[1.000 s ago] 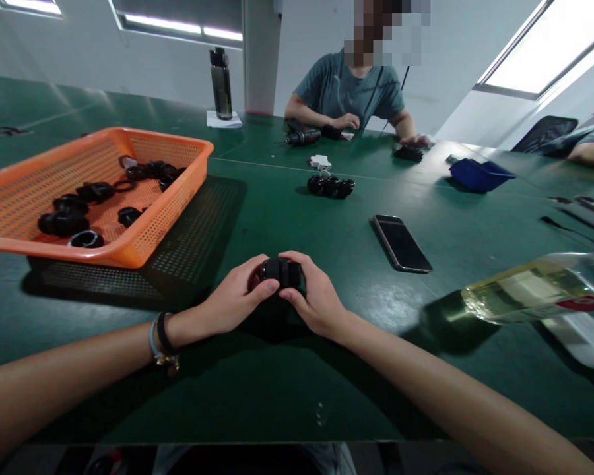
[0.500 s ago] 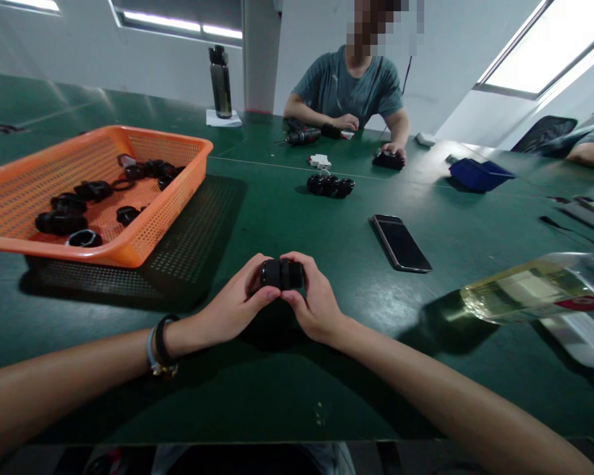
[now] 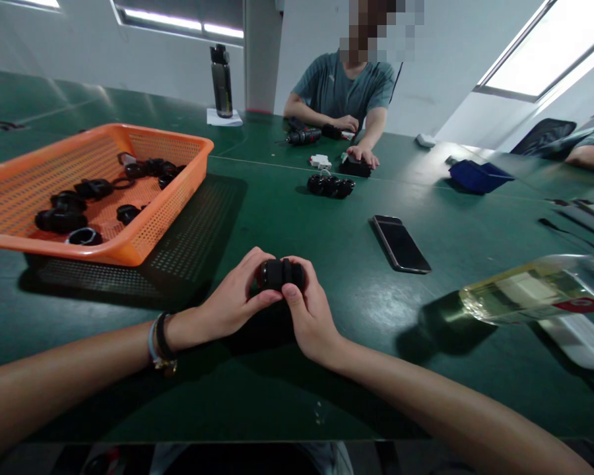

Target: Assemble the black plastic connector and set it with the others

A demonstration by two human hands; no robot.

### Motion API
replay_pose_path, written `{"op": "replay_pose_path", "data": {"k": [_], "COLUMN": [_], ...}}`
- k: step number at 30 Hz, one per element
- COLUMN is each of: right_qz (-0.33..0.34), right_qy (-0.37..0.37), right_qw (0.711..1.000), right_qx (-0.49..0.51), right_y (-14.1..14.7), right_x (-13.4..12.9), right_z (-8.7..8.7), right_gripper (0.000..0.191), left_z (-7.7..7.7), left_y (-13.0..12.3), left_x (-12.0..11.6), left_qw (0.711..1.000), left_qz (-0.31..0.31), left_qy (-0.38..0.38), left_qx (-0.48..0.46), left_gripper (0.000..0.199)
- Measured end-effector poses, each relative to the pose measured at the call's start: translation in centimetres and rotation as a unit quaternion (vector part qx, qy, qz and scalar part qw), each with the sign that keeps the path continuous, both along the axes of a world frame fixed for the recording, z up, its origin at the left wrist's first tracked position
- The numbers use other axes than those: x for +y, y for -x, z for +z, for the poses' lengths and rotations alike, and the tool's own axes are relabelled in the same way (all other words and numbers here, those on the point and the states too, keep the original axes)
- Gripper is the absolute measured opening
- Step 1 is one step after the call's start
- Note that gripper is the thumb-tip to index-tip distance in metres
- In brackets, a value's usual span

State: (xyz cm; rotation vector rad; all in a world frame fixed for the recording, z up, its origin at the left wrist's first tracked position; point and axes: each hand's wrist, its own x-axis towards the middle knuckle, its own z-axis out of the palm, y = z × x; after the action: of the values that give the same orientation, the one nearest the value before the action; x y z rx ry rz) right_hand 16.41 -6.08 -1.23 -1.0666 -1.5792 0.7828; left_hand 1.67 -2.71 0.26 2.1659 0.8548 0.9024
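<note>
A black part [image 3: 279, 274] is pinched between the 2 hands, its left end wrapped by the left hand [image 3: 232, 293], its right end by the right hand [image 3: 313, 313]. Both ends are hidden by the fingers, and fine detail is lost in the darkness. Left of the grip, an orange basket [image 3: 173, 206] is cut off by the frame; far right, a bottle [image 3: 529, 288] is likewise cut. Beyond the grip, a dark object [image 3: 355, 169] is partly covered by a co-worker's hand [image 3: 363, 155].

Fingers [image 3: 251, 262] curled, my braceleted left hand [image 3: 232, 293] and bare right hand [image 3: 314, 320] face each other, thumbs [image 3: 264, 301] nearly meeting, forearms [image 3: 416, 389] slanted inward.
</note>
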Motion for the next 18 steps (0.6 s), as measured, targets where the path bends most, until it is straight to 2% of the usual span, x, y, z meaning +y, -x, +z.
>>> {"op": "replay_pose_path", "data": {"k": [6, 11, 15, 18], "right_qz": [0.004, -0.002, 0.014, 0.049], "right_qy": [0.048, 0.078, 0.049, -0.029], "right_qw": [0.998, 0.996, 0.999, 0.995], "right_qx": [0.031, 0.041, -0.011, -0.087], "right_y": [0.1, 0.3, -0.3, -1.2], "right_x": [-0.1, -0.2, 0.5, 1.5], "right_z": [0.1, 0.0, -0.2, -0.1], "right_gripper": [0.033, 0.037, 0.042, 0.047], "left_z": [0.0, 0.0, 0.2, 0.2], "left_y": [0.0, 0.1, -0.1, -0.1], "left_x": [0.1, 0.4, 0.4, 0.4], "left_qw": [0.999, 0.999, 0.999, 0.998], "left_qz": [0.018, 0.006, 0.024, 0.036], "left_qy": [-0.021, -0.031, 0.004, 0.044], "left_qx": [0.02, 0.033, 0.021, 0.009], "left_gripper": [0.053, 0.05, 0.04, 0.034]}}
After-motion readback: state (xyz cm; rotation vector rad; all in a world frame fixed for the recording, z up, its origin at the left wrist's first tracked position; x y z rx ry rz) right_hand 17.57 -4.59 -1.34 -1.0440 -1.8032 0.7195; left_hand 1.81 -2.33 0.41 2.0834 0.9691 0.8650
